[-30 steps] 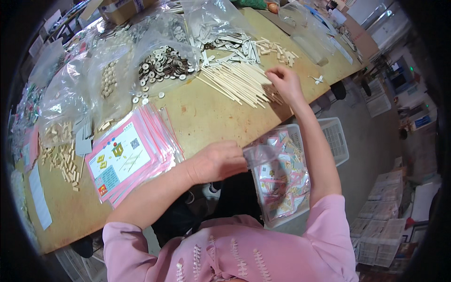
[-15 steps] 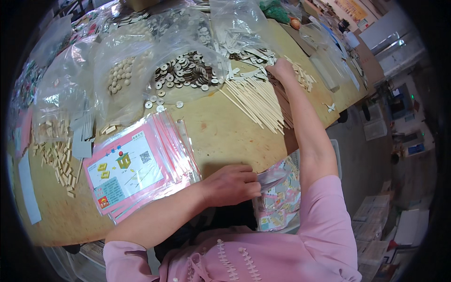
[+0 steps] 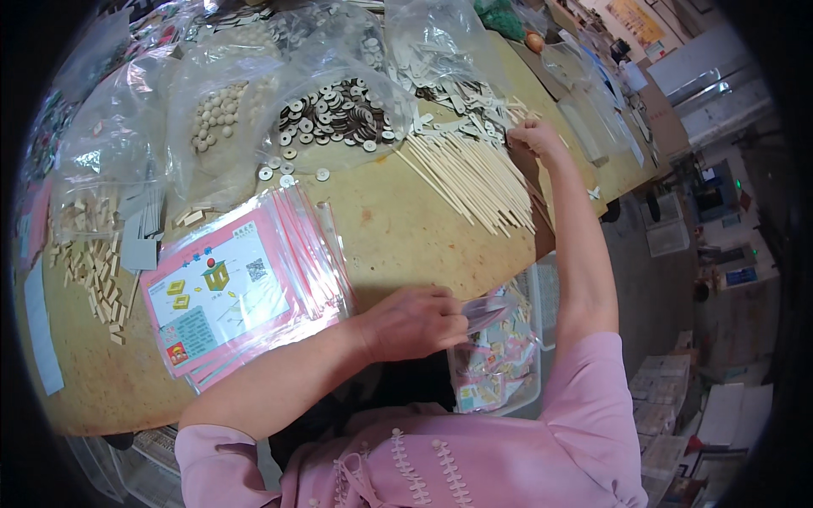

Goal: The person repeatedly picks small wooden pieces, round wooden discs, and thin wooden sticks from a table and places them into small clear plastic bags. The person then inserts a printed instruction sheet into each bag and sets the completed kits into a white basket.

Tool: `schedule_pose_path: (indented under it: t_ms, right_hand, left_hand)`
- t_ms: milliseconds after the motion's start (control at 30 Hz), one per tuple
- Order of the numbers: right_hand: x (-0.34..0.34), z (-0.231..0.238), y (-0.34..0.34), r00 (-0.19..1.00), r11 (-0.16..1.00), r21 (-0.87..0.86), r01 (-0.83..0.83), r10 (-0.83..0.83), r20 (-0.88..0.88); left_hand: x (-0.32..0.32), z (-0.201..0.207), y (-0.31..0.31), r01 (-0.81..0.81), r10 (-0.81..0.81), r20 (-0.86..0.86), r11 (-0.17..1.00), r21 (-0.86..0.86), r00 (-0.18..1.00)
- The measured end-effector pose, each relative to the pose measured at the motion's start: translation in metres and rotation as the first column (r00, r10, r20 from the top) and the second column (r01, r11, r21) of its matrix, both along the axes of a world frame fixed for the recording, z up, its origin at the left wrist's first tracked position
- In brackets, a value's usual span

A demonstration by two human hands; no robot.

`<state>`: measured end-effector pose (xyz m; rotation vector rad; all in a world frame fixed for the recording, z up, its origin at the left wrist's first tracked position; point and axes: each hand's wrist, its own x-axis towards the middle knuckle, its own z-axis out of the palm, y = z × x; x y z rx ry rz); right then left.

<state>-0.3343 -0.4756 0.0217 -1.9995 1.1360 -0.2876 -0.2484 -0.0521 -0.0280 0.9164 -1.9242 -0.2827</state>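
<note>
My left hand [image 3: 415, 322] is at the table's front edge, its fingers curled round the edge of a clear plastic bag [image 3: 486, 313]. Farther off on the right, my right hand [image 3: 535, 138] is closed in a pinch at the far right end of a pile of thin wooden sticks [image 3: 474, 182]. What sits between its fingertips is too small to make out. Beside these fingers lie flat pale strips with holes [image 3: 461, 127] and brown strips [image 3: 529, 169]. A stack of pink-bordered printed bags [image 3: 224, 284] rests left of my left hand.
Across the back, open plastic bags hold round washers [image 3: 339, 114], wooden beads [image 3: 217, 114] and more strips. Small wooden blocks [image 3: 106, 284] are spread at the left beside grey cards [image 3: 140, 241]. Below the table edge stands a clear bin [image 3: 529, 385] with filled packets.
My right hand has shifted a little to the right and nearer, away from the flat pale strips. My left hand keeps its hold on the plastic bag. The view has shifted slightly.
</note>
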Motion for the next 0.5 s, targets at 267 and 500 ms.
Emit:
schedule_pose_path:
  t_ms: [267, 500]
  right_hand:
    - [-0.003, -0.027, -0.004, 0.957, 0.914, -0.4, 0.069, -0.174, -0.233]
    - [-0.048, -0.04, -0.045, 0.982, 0.949, -0.261, 0.177, -0.187, -0.012]
  left_hand:
    - [0.001, 0.003, 0.0, 0.014, -0.019, 0.052, 0.997, 0.081, 0.998]
    - [-0.004, 0.007, 0.0, 0.016, -0.017, 0.016, 0.999, 0.042, 1.0]
